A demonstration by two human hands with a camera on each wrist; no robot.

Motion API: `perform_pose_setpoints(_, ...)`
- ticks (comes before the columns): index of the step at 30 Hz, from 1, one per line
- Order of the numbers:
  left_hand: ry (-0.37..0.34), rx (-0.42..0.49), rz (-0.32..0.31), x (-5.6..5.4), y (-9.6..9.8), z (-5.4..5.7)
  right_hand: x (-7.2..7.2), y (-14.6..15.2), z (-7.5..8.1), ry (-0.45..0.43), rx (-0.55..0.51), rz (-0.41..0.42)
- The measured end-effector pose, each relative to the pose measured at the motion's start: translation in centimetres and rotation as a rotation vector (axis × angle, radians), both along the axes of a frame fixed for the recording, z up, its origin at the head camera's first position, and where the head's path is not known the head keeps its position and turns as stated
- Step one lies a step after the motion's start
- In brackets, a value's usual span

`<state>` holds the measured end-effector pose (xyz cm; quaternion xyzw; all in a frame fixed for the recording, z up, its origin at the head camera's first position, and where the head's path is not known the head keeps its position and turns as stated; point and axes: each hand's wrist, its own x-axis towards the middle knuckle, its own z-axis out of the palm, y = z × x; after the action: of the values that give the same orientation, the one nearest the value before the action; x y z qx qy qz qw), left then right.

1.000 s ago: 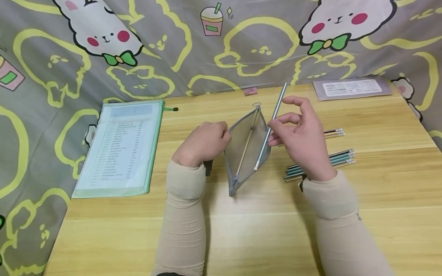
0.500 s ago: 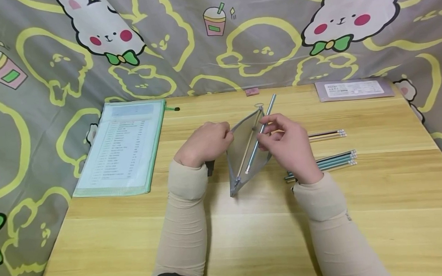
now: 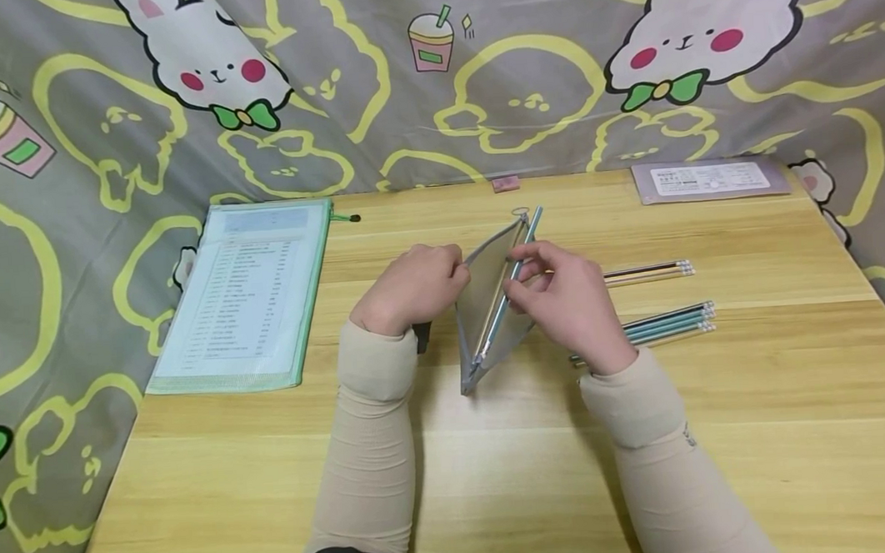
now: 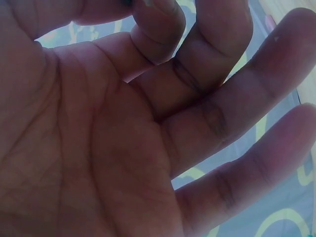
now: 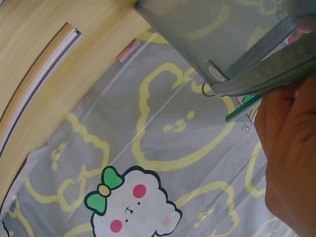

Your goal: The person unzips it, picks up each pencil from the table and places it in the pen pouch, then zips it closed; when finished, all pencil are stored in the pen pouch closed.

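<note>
A grey mesh zip pouch [image 3: 479, 287] stands with its mouth spread in the head view. My left hand [image 3: 416, 290] pinches its left edge between thumb and index finger; the other fingers fan out in the left wrist view, where the left palm [image 4: 113, 128] fills much of the frame. Between right thumb and fingers I hold a teal pencil [image 3: 537, 220], slanted along the pouch opening, eraser end down at the near corner. My right hand [image 3: 569, 295] covers part of the pouch's right side. In the right wrist view the pencil's green end [image 5: 237, 111] juts past the pouch [image 5: 207, 39].
Right of my right hand lie a few pencils [image 3: 648, 272] and a bunch of several teal and dark ones [image 3: 673, 321]. A green-edged document pouch [image 3: 237, 304] lies left. At the back are a pink eraser [image 3: 506, 184] and a purple packet [image 3: 710, 180] beside the patterned curtain [image 3: 372, 88].
My right hand has moved left and slightly down, bringing the pencil from beside the pouch's right edge into its opening. My left hand keeps its grip on the edge.
</note>
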<state>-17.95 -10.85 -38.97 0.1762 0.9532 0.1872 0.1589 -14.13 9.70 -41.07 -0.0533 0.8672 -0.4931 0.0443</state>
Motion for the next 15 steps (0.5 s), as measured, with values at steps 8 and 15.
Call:
perform_pose_setpoints(8,-0.01,-0.003,0.001,0.01,0.02,0.03,0.2,-0.29,-0.04,0.042,0.096,0.063)
perform_pose_setpoints(15,-0.007,-0.007,0.003,-0.07,0.01,-0.04,0.35,-0.42,0.09,0.085,0.039,-0.023)
